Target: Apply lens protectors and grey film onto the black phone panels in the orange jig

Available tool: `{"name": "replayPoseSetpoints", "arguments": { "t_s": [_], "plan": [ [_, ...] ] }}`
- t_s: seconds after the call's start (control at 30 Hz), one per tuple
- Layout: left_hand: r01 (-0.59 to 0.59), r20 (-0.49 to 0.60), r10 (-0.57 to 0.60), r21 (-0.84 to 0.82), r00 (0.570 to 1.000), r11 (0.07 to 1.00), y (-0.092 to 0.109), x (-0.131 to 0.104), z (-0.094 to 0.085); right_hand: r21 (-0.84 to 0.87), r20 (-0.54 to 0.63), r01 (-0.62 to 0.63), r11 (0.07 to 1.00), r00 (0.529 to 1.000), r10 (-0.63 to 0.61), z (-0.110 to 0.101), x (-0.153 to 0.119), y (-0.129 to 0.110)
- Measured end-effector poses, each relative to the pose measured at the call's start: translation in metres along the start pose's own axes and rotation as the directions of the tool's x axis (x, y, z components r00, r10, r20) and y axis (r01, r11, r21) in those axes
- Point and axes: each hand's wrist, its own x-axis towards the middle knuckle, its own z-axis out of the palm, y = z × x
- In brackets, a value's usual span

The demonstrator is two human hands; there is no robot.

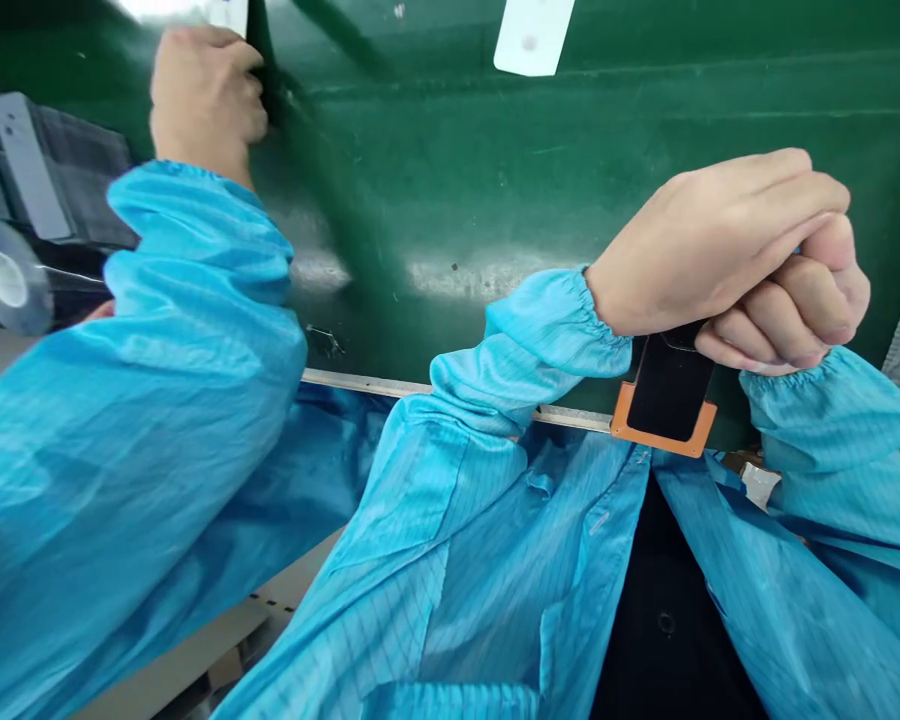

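Above the near edge of the green table, my left hand lies across my right hand, and the two touch. The fingers of my right hand are curled closed; what they hold, if anything, is hidden. My left hand is closed too, its fingertips out of sight behind the right hand. Just below both hands, a black phone-like slab in an orange frame sits at the table edge, its upper end covered by the hands.
At the left, a co-worker's hand in a blue sleeve rests near a white piece. Another white plate lies at the top. A clear tape roll and a grey block stand at the far left of the green table.
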Motion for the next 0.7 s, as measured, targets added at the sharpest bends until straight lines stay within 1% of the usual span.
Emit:
{"name": "replayPoseSetpoints", "arguments": {
  "t_s": [0.03, 0.07, 0.1, 0.13, 0.17, 0.23, 0.27, 0.3, 0.33, 0.37, 0.47, 0.5, 0.57, 0.63, 0.7],
  "plan": [
    [0.0, -0.013, 0.0, 0.006, 1.0, 1.0, -0.014, 0.015, 0.034, -0.024, -0.017, -0.029, 0.999, 0.999, 0.029, 0.003, 0.001, -0.003],
    [-0.002, -0.166, 0.003, 0.005, 0.986, 1.0, -0.033, 0.028, 0.061, -0.052, -0.088, -0.092, 0.994, 0.992, 0.087, 0.006, 0.001, -0.005],
    [0.037, -0.19, -0.038, -0.009, 0.981, 0.999, -0.055, 0.04, 0.079, -0.08, -0.184, -0.163, 0.983, 0.972, 0.146, 0.007, -0.001, -0.008],
    [0.075, -0.232, -0.081, -0.035, 0.969, 0.997, -0.078, 0.05, 0.087, -0.107, -0.281, -0.233, 0.967, 0.94, 0.195, 0.007, -0.003, -0.01],
    [0.118, -0.303, -0.132, -0.064, 0.944, 0.991, -0.101, 0.057, 0.088, -0.133, -0.374, -0.289, 0.948, 0.9, 0.222, 0.007, -0.005, -0.011],
    [0.191, -0.399, -0.227, -0.129, 0.889, 0.973, -0.138, 0.066, 0.075, -0.177, -0.518, -0.357, 0.917, 0.826, 0.222, 0.007, -0.008, -0.012],
    [0.211, -0.42, -0.259, -0.159, 0.87, 0.965, -0.15, 0.068, 0.066, -0.191, -0.567, -0.375, 0.907, 0.797, 0.209, 0.007, -0.008, -0.012],
    [0.22, -0.426, -0.279, -0.182, 0.861, 0.958, -0.156, 0.069, 0.059, -0.201, -0.602, -0.386, 0.9, 0.774, 0.197, 0.008, -0.007, -0.011],
    [0.221, -0.416, -0.284, -0.193, 0.864, 0.956, -0.157, 0.069, 0.055, -0.209, -0.628, -0.393, 0.896, 0.756, 0.185, 0.01, -0.006, -0.011],
    [0.212, -0.396, -0.273, -0.191, 0.877, 0.958, -0.154, 0.068, 0.052, -0.213, -0.645, -0.396, 0.893, 0.744, 0.176, 0.011, -0.004, -0.01],
    [0.167, -0.303, -0.194, -0.114, 0.933, 0.979, -0.13, 0.064, 0.054, -0.206, -0.685, -0.426, 0.881, 0.706, 0.182, 0.016, 0.002, -0.01],
    [0.158, -0.279, -0.173, -0.077, 0.945, 0.984, -0.121, 0.062, 0.056, -0.197, -0.701, -0.445, 0.874, 0.687, 0.192, 0.017, 0.002, -0.01],
    [0.147, -0.262, -0.142, 0.003, 0.955, 0.989, -0.11, 0.06, 0.058, -0.177, -0.73, -0.477, 0.861, 0.65, 0.211, 0.018, 0.002, -0.01],
    [0.112, -0.248, -0.086, 0.093, 0.965, 0.989, -0.109, 0.06, 0.059, -0.167, -0.738, -0.492, 0.855, 0.637, 0.223, 0.016, -0.001, -0.011],
    [0.023, -0.172, 0.01, 0.193, 0.985, 0.981, -0.116, 0.06, 0.058, -0.173, -0.723, -0.495, 0.851, 0.651, 0.232, 0.014, -0.005, -0.011]
  ]
}}
